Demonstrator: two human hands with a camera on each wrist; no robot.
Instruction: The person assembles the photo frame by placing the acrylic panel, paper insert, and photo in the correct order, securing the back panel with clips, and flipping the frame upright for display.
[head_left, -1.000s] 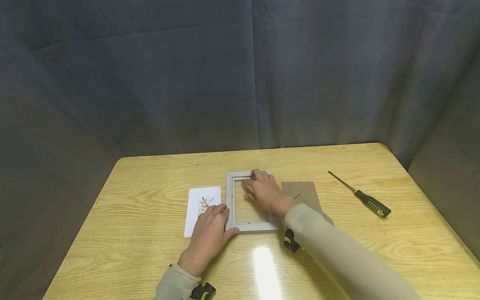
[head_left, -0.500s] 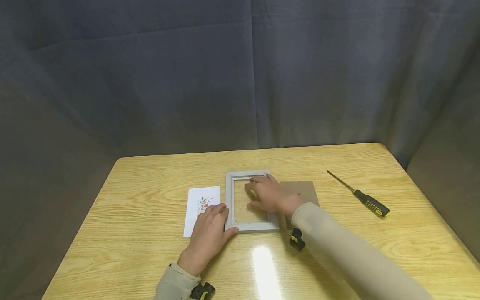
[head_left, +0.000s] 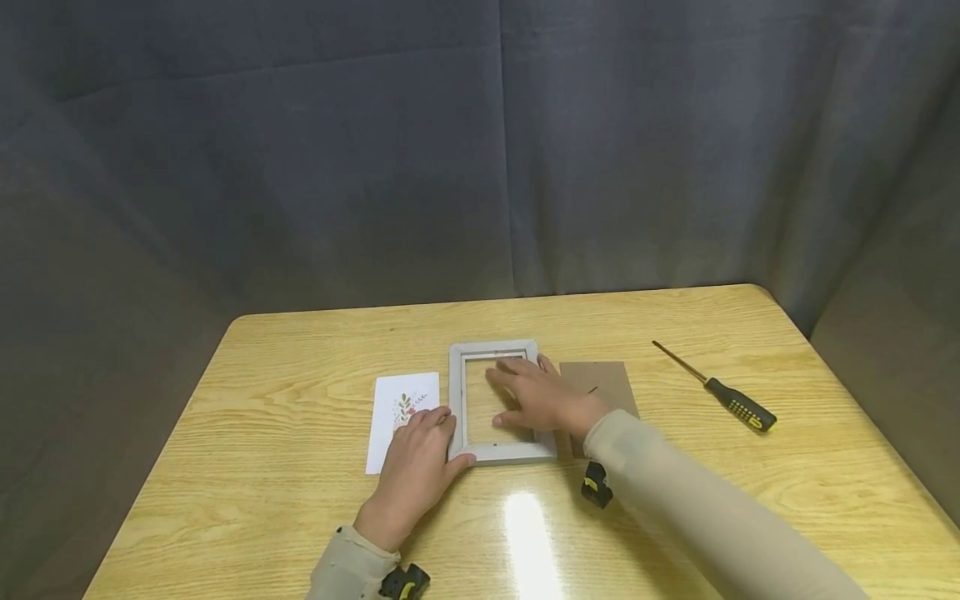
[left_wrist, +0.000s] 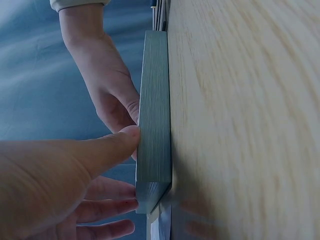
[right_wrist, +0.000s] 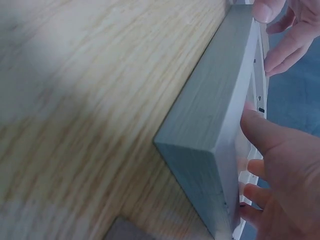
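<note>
A pale grey picture frame (head_left: 491, 452) lies flat on the wooden table, its opening showing a pane or the wood grain below. My left hand (head_left: 415, 467) holds its near left corner, thumb on the near rail and fingers along the left side; the left wrist view shows that thumb (left_wrist: 117, 145) at the edge. My right hand (head_left: 536, 396) lies over the opening and right rail with fingers spread, thumb (right_wrist: 260, 127) reaching inside the rim. Small dark tabs (right_wrist: 261, 110) show on the inner edge. A white card (head_left: 386, 417) with a flower print lies left, partly under my left hand.
A brown backing board (head_left: 606, 383) lies right of the frame, partly behind my right forearm. Farther right is a screwdriver (head_left: 738, 404) with a black and yellow handle. A dark curtain (head_left: 360, 167) hangs behind the table (head_left: 262, 458).
My right hand has drawn back from the frame's far rail toward the right rail, its fingers spreading over the opening. The left hand has stayed at its corner.
</note>
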